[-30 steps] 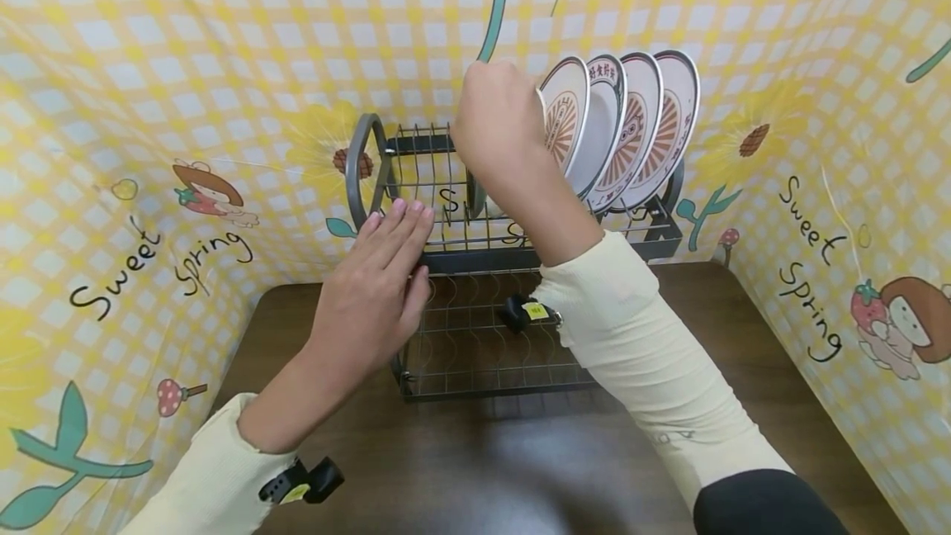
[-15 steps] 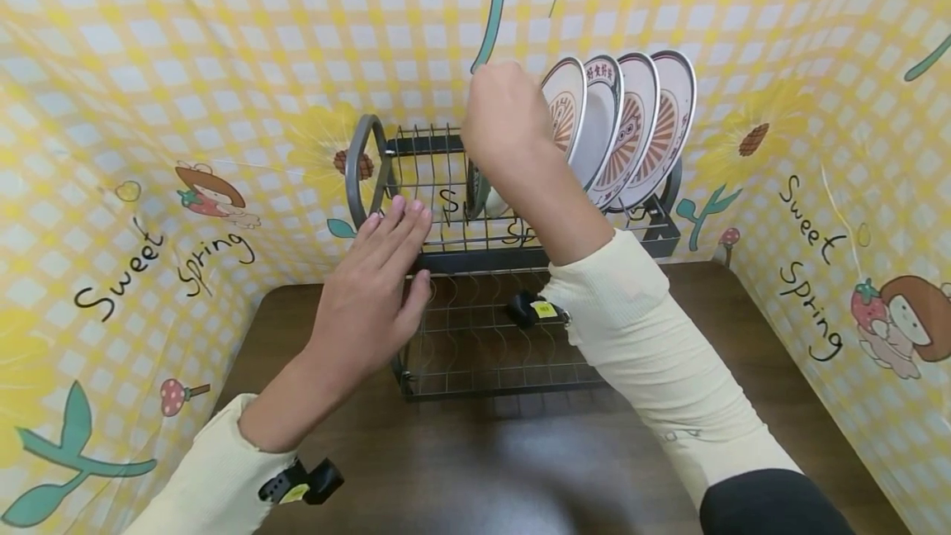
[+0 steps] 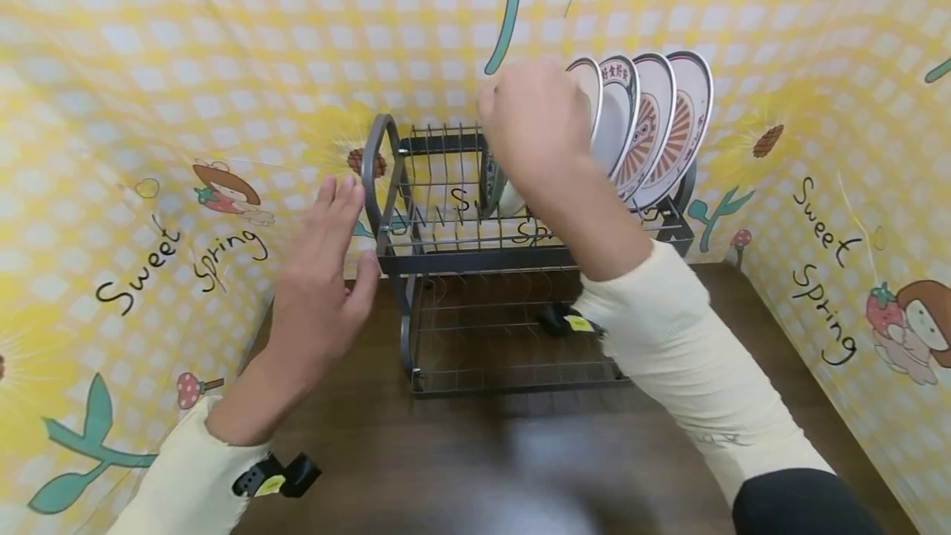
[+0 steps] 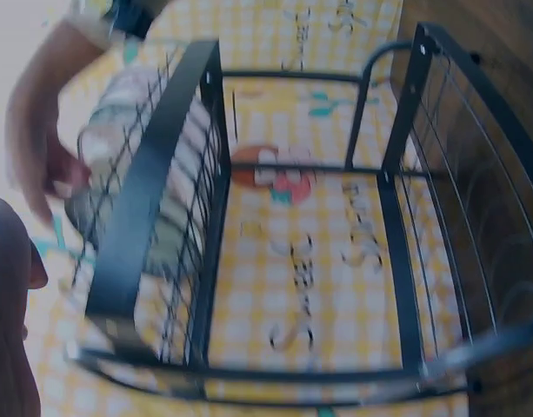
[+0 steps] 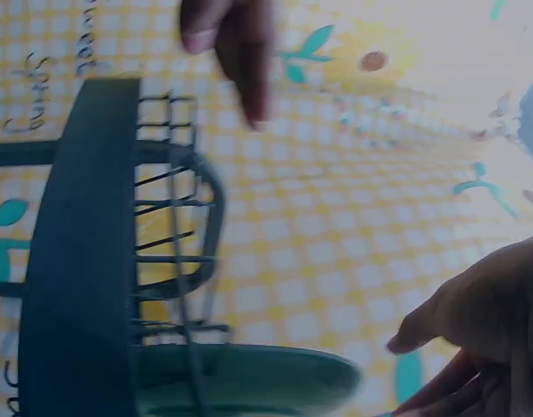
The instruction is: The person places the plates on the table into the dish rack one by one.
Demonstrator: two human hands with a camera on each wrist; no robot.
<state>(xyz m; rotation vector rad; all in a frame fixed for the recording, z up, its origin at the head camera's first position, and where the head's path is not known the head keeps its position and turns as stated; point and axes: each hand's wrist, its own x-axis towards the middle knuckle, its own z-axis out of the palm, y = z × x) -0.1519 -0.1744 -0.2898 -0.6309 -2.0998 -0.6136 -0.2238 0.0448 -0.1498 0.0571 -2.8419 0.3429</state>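
My left hand [image 3: 315, 271], its fingers straight, hovers off the left end of the dark metal dish rack [image 3: 475, 259], touching nothing. In the head view my right hand [image 3: 535, 122] is over the rack's upper tier, covering part of the plates. A dark green-rimmed plate [image 3: 490, 184] stands on edge just left of it. The right wrist view shows the right fingers [image 5: 423, 330] spread a little beyond the edge of that green plate [image 5: 249, 378], with a gap between. Several white plates with red patterns [image 3: 672, 134] stand on edge to the right.
The rack's lower tier [image 3: 513, 390] sits on a brown wooden tabletop [image 3: 475, 452]. Yellow checked cloth [image 3: 245, 48] surrounds the back and sides. The rack's curved left end frame [image 3: 375, 159] rises near my left hand.
My left hand has left the rack's front left corner and moved left. The right hand stays over the upper tier, shifted slightly, and the head view has moved a little.
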